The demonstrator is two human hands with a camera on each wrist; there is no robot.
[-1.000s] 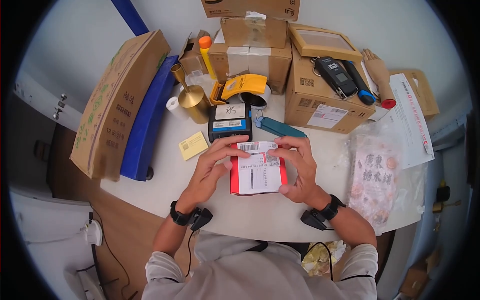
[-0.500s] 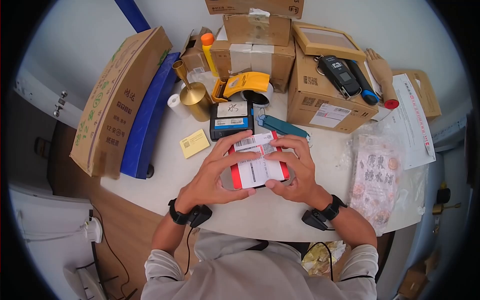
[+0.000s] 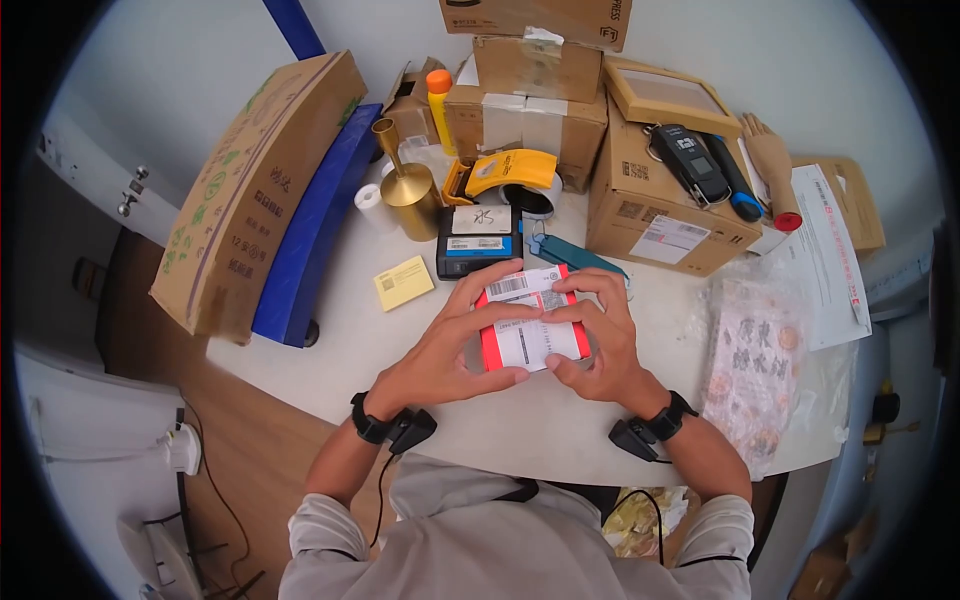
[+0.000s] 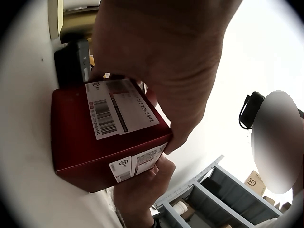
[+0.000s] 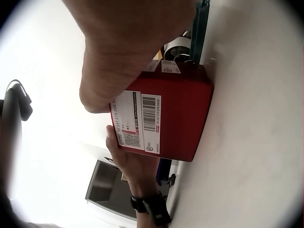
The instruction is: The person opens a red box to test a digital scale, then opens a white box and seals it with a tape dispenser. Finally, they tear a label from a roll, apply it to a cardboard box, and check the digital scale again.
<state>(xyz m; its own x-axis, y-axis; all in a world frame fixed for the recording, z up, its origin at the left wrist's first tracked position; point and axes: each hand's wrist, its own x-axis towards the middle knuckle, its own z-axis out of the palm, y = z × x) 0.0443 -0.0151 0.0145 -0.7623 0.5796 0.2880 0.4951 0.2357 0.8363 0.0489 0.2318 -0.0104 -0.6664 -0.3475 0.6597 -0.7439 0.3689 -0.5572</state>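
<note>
A red box (image 3: 518,349) with a white shipping label across its top is between the two hands in the head view. My left hand (image 3: 440,352) grips its left side, fingers over the label and thumb along the near edge. From the right, my right hand (image 3: 617,345) holds it the same way, its thumb near the front corner. The left wrist view shows the red box (image 4: 78,128) close over the table, with the label folded down over its sides. A barcode faces the right wrist view on the box (image 5: 185,114).
A black label printer (image 3: 478,252) stands just behind the box, with a yellow notepad (image 3: 404,284) to its left. A teal strap-like item (image 3: 575,256) lies at back right. Cartons (image 3: 670,200) line the back, and a plastic-wrapped pack (image 3: 755,380) lies at right.
The fingers and thumbs have shifted from resting around the label to gripping the box's sides and near edge. The box is turned slightly. The whole head view has shifted a little.
</note>
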